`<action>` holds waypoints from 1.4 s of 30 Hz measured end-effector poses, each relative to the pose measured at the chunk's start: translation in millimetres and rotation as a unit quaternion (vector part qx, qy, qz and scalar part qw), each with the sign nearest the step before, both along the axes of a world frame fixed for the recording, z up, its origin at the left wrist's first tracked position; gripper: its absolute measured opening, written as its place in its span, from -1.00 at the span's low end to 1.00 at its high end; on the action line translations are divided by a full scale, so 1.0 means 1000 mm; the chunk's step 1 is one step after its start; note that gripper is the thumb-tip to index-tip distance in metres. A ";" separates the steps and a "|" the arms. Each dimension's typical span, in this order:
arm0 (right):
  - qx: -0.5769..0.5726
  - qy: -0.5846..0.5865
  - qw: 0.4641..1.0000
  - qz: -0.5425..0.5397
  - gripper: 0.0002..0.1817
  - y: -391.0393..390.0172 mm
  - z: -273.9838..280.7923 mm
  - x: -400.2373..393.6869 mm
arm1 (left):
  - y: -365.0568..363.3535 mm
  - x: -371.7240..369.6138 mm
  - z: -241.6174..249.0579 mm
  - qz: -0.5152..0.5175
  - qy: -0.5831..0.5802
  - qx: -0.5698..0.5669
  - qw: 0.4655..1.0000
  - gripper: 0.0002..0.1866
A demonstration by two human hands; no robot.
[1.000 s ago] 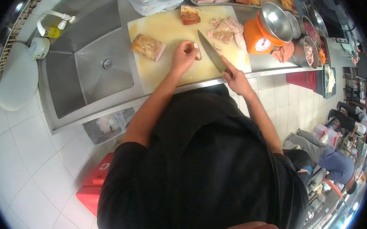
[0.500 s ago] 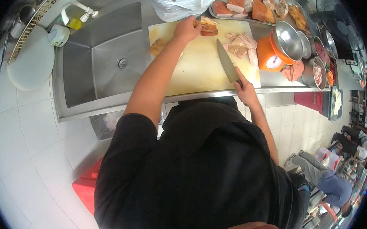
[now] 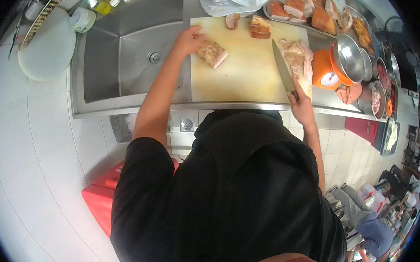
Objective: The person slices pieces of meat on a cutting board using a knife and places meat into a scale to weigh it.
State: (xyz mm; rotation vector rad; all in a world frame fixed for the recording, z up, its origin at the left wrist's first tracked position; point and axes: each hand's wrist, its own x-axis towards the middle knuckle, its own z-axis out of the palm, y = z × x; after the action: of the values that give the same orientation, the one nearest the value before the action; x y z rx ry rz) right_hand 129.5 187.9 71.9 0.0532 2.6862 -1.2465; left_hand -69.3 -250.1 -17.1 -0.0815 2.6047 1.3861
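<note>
The left hand (image 3: 187, 41) has left the small meat piece (image 3: 232, 21) at the far edge of the cutting board (image 3: 245, 80) and is now at the meat block's (image 3: 212, 53) left end; whether it grips, I cannot tell. The right hand (image 3: 302, 109) (as before) clasps the knife (image 3: 282, 66).

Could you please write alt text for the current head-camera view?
A person's right hand holds a large knife over a cutting board, the left hand close to a meat slab. More meat pieces lie on the board, between a steel sink on the left and an orange scale on the right.
</note>
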 end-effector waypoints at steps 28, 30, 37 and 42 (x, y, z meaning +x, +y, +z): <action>-0.142 -0.141 0.977 -0.068 -0.30 -0.042 0.004 0.035 | 0.167 0.127 0.050 -0.221 0.212 0.117 0.945 -0.62; -0.162 -0.130 0.973 -0.100 -0.29 -0.038 0.004 0.047 | 0.167 0.135 0.047 -0.246 0.170 0.150 0.942 -0.64; -0.116 -0.079 0.983 -0.118 -0.31 -0.016 -0.008 0.068 | 0.132 0.104 0.052 -0.395 0.137 0.049 0.907 -0.51; -0.158 -0.076 0.975 -0.133 -0.31 -0.005 -0.014 0.075 | 0.130 0.115 0.060 -0.415 0.145 -0.022 0.898 -0.34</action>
State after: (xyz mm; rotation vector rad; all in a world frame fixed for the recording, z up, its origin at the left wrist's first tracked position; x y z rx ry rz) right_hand 204.7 183.4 58.4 0.4584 2.3768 -1.6602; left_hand 45.4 -120.2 43.0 1.1639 2.3678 1.0481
